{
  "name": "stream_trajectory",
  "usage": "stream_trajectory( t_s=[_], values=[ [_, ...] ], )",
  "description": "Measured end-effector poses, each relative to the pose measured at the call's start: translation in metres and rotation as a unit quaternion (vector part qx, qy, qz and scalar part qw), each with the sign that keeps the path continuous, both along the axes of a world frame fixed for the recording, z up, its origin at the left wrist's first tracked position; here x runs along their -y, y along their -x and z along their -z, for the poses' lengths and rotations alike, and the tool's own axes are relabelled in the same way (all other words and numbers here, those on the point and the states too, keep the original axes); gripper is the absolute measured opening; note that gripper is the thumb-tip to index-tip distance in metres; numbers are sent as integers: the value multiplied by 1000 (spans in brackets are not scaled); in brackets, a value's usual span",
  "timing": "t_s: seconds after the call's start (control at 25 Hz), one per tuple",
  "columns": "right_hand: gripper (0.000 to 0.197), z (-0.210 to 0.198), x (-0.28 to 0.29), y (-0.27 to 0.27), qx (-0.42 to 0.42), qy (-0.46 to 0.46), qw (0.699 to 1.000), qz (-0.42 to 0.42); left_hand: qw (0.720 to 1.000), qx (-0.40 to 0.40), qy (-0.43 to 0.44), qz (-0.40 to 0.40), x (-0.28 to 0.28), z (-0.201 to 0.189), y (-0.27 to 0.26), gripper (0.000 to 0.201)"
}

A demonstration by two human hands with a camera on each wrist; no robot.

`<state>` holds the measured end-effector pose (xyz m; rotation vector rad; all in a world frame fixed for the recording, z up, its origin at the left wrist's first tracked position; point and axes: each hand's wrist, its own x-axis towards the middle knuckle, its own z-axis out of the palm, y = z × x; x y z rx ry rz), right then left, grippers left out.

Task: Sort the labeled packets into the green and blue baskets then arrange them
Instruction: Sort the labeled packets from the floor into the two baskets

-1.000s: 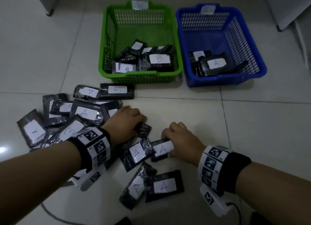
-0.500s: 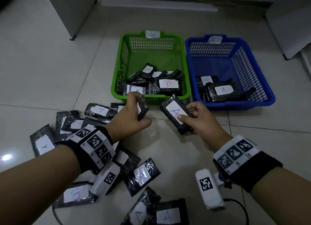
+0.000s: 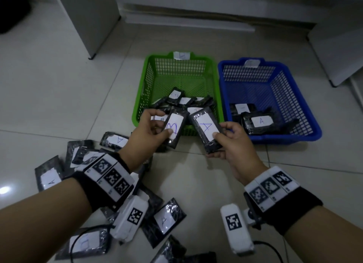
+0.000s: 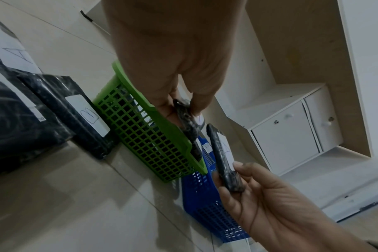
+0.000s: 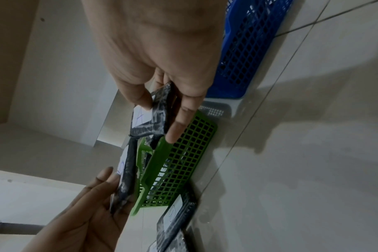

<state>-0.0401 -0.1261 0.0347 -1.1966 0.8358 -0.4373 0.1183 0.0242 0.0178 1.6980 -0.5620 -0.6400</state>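
My left hand (image 3: 155, 129) pinches a black packet labelled B (image 3: 175, 128) in front of the green basket (image 3: 142, 97). My right hand (image 3: 225, 137) pinches a black packet labelled A (image 3: 207, 132) beside it, close to the blue basket (image 3: 290, 105). Both packets are held above the floor with their labels facing up. In the left wrist view the B packet (image 4: 187, 126) shows edge-on between my fingers; in the right wrist view the A packet (image 5: 153, 112) is gripped by thumb and fingers. The green basket holds several packets, and the blue basket holds a few marked A (image 3: 259, 122).
Several labelled packets (image 3: 117, 140) lie scattered on the tiled floor at the lower left and under my forearms. A white cabinet (image 3: 88, 21) stands behind at the left, and white furniture (image 3: 337, 46) at the right. A cable (image 3: 271, 247) runs near my right wrist.
Both hands rose from the floor pile, each with a packet, and moved toward the baskets. The left packet has turned so its B label faces up.
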Motion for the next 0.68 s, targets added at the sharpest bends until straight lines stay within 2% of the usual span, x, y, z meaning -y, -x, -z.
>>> stream_trajectory(
  t_s=[0.08,0.16,0.24,0.36,0.52,0.6,0.68],
  values=[
    [29,-4,5,-3,4,6,1000,24,999,25,7,-19,6,0,0,27],
    [36,-9,16,-7,21,16,997,77,998,56,-10,-34,14,-2,-5,31],
    [39,-12,34,-13,35,22,989,140,991,113,-55,-35,23,-3,-13,37],
    [43,-5,65,-25,21,10,977,212,968,208,-142,-14,36,2,-29,42],
    [49,15,84,-32,-32,-8,976,216,937,297,-185,-6,45,17,-48,39],
    [44,18,81,-28,-44,24,977,205,917,349,-192,7,43,18,-52,36],
    [44,16,69,-19,-69,78,972,210,900,404,-162,15,32,18,-48,34]
  ],
)
